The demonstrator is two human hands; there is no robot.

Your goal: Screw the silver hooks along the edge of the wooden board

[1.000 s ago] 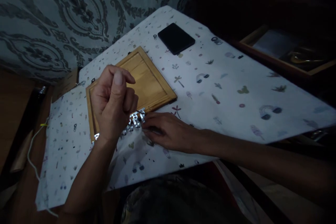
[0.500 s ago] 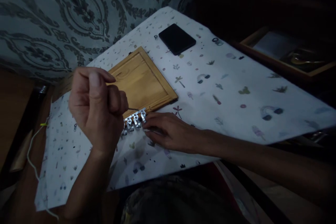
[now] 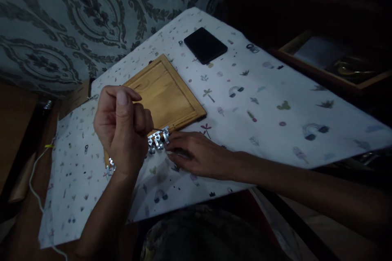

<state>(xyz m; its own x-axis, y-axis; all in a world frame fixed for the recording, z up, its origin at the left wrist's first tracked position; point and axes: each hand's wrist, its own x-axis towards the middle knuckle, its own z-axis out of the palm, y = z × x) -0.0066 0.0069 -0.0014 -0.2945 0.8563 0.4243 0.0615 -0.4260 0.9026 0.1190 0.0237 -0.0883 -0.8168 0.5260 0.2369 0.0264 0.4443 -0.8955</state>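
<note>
The row of metal hooks (image 3: 157, 139) lies along the near edge of the wooden board (image 3: 165, 94), on the printed cloth (image 3: 260, 102). Your left hand (image 3: 124, 130) is clenched around a thin tool (image 3: 157, 130), its tip at the hooks. Your right hand (image 3: 196, 155) lies flat beside the row's right end, fingers extended, gripping nothing. Press firmly there so the row cannot slide, and guide the tip with small wrist movements.

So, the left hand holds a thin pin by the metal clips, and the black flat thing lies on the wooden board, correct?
Not quite. In the head view the black flat thing lies on the patterned cloth, apart from the wooden board. The rest holds: the left hand holds a thin pin by the metal clips.
</note>
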